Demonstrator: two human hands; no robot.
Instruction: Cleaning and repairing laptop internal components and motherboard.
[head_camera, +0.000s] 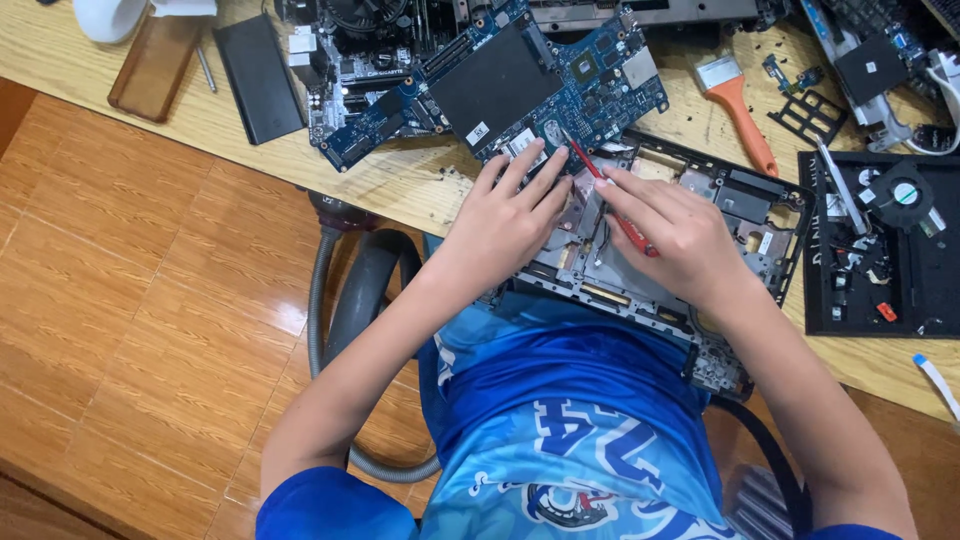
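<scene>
While gripping a red screwdriver (612, 203), right hand (668, 235) curled narrow around the handle, fingers (628, 192) closed over the shaft, tip aimed up and away toward the blue laptop motherboard (540, 85). Left hand (503, 218) flat and holding nothing, fingers (535, 170) spread loosely, pressed down on the dark laptop base shell (735, 205) just beside the right fingertips, almost touching them. Beneath both sets of fingers, the open shell with a copper-coloured plate and thin wires showing between the hands. Just past the left fingertips, the blue board, overlapping the shell's far edge. Beyond that board, a second dark circuit board (355, 60). Well off past the right knuckles, an orange-handled brush (740, 105) on the wooden table (420, 180), and farther out a black tray (880, 250) with a small round fan and loose parts. Far out past the left wrist, a black slab (258, 78) and a brown phone case (155, 65). Below the left forearm, a grey vacuum hose (325, 300) on the wood floor.
</scene>
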